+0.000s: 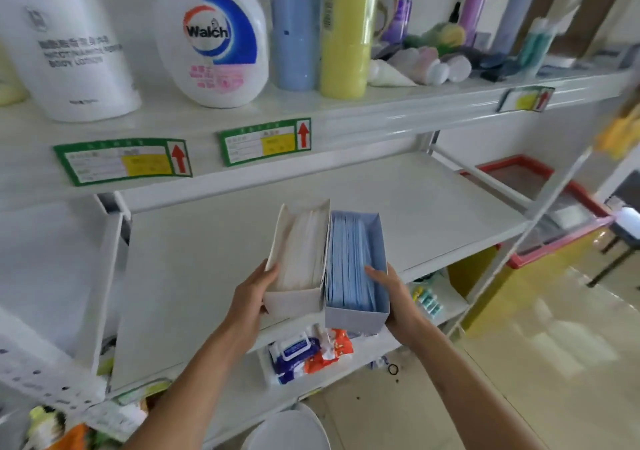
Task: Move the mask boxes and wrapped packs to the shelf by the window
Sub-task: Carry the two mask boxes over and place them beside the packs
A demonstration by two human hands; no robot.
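Two open mask boxes are held side by side above the white middle shelf (207, 259). The white box (298, 262), filled with white masks, is gripped along its left wall by my left hand (252, 293). The pale blue box (356, 269), full of blue masks, is gripped on its right side by my right hand (394, 297), thumb inside on the masks. The boxes touch each other along their long sides. Wrapped packs (304, 352), blue-white and orange, lie on the lower shelf just beneath the boxes.
The top shelf carries a Walch bottle (214, 41), a white lotion bottle (69, 51), blue (294, 27) and yellow (346, 30) tubes and small items. A red-rimmed freezer (554, 214) stands right. A white bucket rim (287, 429) sits on the floor below.
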